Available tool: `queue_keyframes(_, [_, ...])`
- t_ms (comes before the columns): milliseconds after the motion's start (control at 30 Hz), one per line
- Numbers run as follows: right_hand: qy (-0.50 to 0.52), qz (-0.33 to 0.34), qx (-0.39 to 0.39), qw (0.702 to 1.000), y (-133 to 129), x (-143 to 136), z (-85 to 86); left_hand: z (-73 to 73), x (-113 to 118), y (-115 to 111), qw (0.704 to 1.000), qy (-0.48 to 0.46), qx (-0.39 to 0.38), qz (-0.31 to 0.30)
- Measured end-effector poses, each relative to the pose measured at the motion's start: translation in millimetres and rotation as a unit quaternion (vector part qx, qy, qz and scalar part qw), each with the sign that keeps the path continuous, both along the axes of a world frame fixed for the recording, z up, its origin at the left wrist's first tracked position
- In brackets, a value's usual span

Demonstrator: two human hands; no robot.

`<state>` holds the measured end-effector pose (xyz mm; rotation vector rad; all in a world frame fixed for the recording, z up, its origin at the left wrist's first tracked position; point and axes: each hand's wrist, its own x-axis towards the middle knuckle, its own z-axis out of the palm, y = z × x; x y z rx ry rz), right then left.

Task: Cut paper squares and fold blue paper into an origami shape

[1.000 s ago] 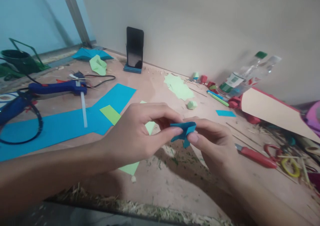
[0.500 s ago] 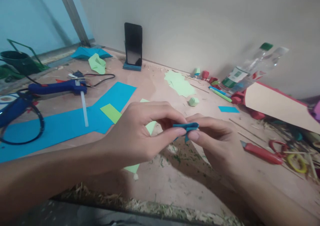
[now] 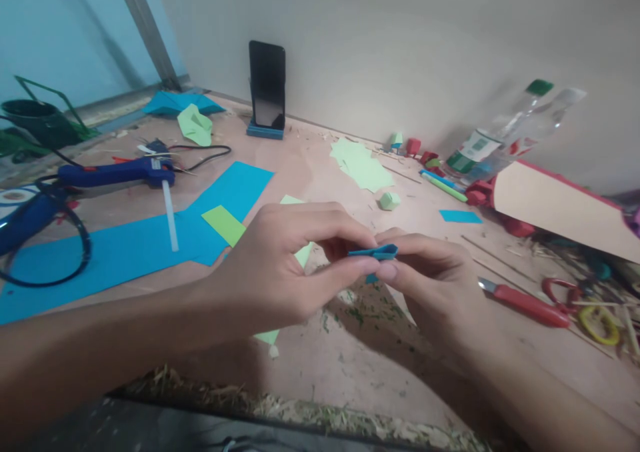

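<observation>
A small folded piece of blue paper [image 3: 384, 252] is pinched between both hands above the table. My left hand [image 3: 295, 265] grips its left end with thumb and forefinger. At its right end, the thumb and fingers of my right hand [image 3: 435, 279] are closed on it, and the two thumbs nearly touch. Part of the paper is hidden by the fingertips. Light green paper [image 3: 270, 337] lies partly under my left hand. A small green folded paper piece [image 3: 390, 201] rests on the table beyond the hands.
Blue paper strips [image 3: 125, 255] and a blue glue gun [image 3: 120, 172] lie left. A phone [image 3: 267, 85] stands at the back. On the right are a red cutter [image 3: 533, 305], red scissors [image 3: 560, 292], sticks and plastic bottles [image 3: 505, 139].
The two thumbs have come closer together, and the folded blue paper looks flatter, with less of its lower flap showing. The view has shifted slightly.
</observation>
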<state>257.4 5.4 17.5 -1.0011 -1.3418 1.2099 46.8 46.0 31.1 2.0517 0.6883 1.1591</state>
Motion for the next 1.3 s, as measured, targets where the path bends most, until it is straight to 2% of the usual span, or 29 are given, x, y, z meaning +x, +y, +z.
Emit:
queue_keyframes(200, [0.000,0.014,0.028,1.000,0.7,0.9,0.4,1.7,-0.9,0.4,0.998,0.001,0.054,0.011])
queue_keyframes(367, [-0.025,-0.008,0.071,0.997,-2.3,3.0,4.4,-0.8,-0.9,0.7,0.996,0.013,0.091,0.021])
queue_keyframes(667, [-0.060,-0.015,0.102,0.993,-1.1,1.0,7.4,-1.1,-0.1,-0.4,0.997,0.006,0.067,0.030])
queue_keyframes(933, [-0.054,-0.025,0.077,0.995,-3.8,-1.1,7.2,-0.5,-0.2,-2.3,0.997,0.029,0.055,0.038])
queue_keyframes(1133, [-0.057,-0.049,0.048,0.996,-5.2,-3.2,9.1,0.2,0.5,-1.9,0.999,0.025,0.003,0.024])
queue_keyframes(1300, [-0.068,-0.003,-0.033,0.997,-3.7,-5.4,15.0,-4.1,4.0,1.5,0.994,-0.025,-0.109,0.016])
